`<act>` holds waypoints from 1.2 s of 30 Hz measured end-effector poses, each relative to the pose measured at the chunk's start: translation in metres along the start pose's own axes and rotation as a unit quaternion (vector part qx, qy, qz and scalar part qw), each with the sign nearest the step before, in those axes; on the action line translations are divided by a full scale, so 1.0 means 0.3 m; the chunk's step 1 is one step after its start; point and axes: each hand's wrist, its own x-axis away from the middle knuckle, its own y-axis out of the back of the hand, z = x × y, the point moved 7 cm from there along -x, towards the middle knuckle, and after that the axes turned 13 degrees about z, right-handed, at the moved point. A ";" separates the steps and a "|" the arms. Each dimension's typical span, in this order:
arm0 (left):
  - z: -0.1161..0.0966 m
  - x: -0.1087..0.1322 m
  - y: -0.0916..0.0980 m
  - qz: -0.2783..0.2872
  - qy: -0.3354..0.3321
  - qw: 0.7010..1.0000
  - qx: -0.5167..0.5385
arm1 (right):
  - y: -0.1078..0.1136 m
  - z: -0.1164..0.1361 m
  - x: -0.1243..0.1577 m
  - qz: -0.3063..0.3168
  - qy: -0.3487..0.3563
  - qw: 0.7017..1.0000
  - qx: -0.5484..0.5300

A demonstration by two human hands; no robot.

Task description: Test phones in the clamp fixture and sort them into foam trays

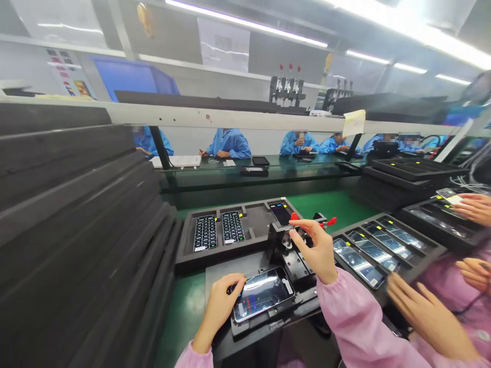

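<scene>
A smartphone [264, 294] with a lit, reflecting screen lies face up in a black test fixture [299, 266] before me. My left hand [221, 301] is at the phone's left end, its fingers curled around a small dark part that I cannot make out. At the fixture's back side my right hand [315, 251] has thumb and index fingertips close together at a toggle clamp lever, whose red tip [294, 216] shows just above the index finger. A second red-tipped lever [330, 222] sticks out to the right, behind this hand.
Behind the fixture, a black foam tray [192, 261] holds several phones. Another tray [416, 263] of phones is at right, near a co-worker's hand [425, 312]. Tall stacked black trays [76, 245] wall off the left. A shelf [245, 120] crosses above the bench.
</scene>
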 end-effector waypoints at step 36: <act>0.053 -0.126 -0.025 0.135 0.048 0.980 0.139 | 0.070 -0.239 0.391 -0.170 -0.028 0.978 0.116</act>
